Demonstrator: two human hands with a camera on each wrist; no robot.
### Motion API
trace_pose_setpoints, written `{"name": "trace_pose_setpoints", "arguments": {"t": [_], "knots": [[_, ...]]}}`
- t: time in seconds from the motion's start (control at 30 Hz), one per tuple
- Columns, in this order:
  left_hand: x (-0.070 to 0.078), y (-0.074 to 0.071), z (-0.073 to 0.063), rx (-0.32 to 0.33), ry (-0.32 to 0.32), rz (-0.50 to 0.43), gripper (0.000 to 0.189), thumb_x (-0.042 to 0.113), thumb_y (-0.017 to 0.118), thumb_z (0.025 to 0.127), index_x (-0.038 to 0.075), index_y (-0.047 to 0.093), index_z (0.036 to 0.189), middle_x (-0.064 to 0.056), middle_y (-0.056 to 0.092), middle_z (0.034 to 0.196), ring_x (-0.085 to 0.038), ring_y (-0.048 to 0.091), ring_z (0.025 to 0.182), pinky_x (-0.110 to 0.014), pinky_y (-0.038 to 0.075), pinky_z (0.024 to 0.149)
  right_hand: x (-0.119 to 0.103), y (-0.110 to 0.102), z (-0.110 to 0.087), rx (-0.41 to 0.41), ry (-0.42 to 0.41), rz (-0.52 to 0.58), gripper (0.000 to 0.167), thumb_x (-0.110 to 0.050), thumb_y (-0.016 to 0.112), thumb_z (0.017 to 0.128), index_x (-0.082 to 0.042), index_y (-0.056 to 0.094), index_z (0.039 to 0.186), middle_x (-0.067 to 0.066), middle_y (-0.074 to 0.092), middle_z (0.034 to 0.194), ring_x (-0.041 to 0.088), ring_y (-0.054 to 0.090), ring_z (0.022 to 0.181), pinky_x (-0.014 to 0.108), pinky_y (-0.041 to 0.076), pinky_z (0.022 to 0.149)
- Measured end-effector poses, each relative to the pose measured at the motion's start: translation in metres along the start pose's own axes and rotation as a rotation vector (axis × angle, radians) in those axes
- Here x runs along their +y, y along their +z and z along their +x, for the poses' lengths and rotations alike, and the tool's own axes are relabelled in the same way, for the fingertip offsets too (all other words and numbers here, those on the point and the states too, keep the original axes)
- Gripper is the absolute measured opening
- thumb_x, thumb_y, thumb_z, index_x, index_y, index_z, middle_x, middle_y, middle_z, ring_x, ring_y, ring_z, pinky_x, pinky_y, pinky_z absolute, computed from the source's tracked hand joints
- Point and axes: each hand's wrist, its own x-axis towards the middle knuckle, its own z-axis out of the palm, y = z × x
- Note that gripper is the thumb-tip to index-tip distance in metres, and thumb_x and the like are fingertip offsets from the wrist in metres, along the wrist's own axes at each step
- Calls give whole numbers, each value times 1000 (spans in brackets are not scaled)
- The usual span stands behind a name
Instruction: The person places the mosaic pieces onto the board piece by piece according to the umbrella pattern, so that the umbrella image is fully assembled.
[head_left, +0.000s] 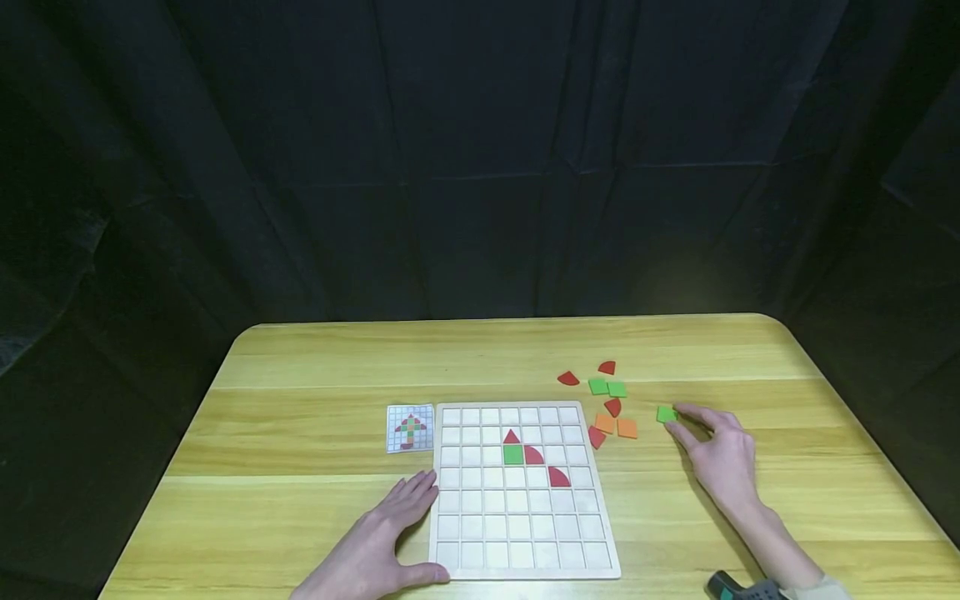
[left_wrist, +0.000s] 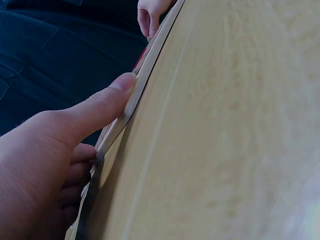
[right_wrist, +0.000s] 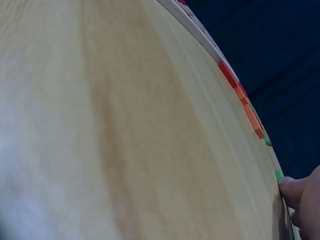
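Note:
On the table lies a white grid board [head_left: 495, 525]. It bears a red triangle [head_left: 512, 437], a green square tile [head_left: 513, 454] and two red quarter-circle pieces [head_left: 558, 477]. My left hand [head_left: 390, 533] rests along the board's left edge, fingers spread, the thumb over the lower left corner; the left wrist view shows that thumb [left_wrist: 107, 102] on the rim. To the right of the board, my right hand [head_left: 720, 458] pinches another green square tile [head_left: 666, 414] between thumb and forefinger. The same tile [right_wrist: 278, 175] shows at the thumb tip in the right wrist view.
Loose pieces lie right of the board: orange squares [head_left: 627, 428], green squares [head_left: 617, 389] and several red pieces [head_left: 568, 378]. Left of the board is a small pattern card [head_left: 410, 428] printed with a coloured figure on a grid. Dark cloth [head_left: 480, 167] hangs behind the table.

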Motion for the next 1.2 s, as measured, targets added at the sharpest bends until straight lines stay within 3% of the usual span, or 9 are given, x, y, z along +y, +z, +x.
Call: {"name": "trace_pose_setpoints", "arguments": {"t": [0.1,0.33,0.6,0.8,0.97,1.2], "knots": [[0,0,0,3,3,5,97,70,67,80,8,43,151,-3,32,163,-35,30,148,-55,35,115,0,0,0,6,-6,-12,27,-3,82,80,1,74,106,22,73,104,41,63,101,53,47,85],[0,1,0,3,1,1,97,70,67,80,8,44,151,-3,32,163,-35,31,148,-55,34,115,1,2,1,36,-26,-28,26,-3,84,77,0,76,101,19,75,98,37,65,95,28,42,79],[0,1,0,8,8,5,98,70,67,80,7,44,150,-4,33,163,-35,31,148,-55,35,115,2,1,-1,56,-44,-28,25,-3,85,76,-1,76,99,18,76,96,37,68,91,20,42,77],[0,0,0,6,7,1,97,70,67,80,6,45,150,-4,33,163,-35,31,148,-55,35,115,-6,2,-5,88,-81,-3,24,-3,86,74,-1,77,95,14,77,92,35,69,87,5,37,79],[1,0,0,9,9,0,97,70,68,80,6,45,150,-4,33,163,-35,31,148,-55,35,115,-18,5,-13,101,-134,39,25,0,88,70,-3,78,93,11,77,89,19,68,84,-4,35,82],[1,0,0,9,11,-3,97,69,68,80,5,45,150,-4,33,163,-35,30,148,-55,35,115,-38,12,-26,84,-193,104,31,2,90,65,-5,79,92,8,77,89,5,66,83,-2,42,79]]}}
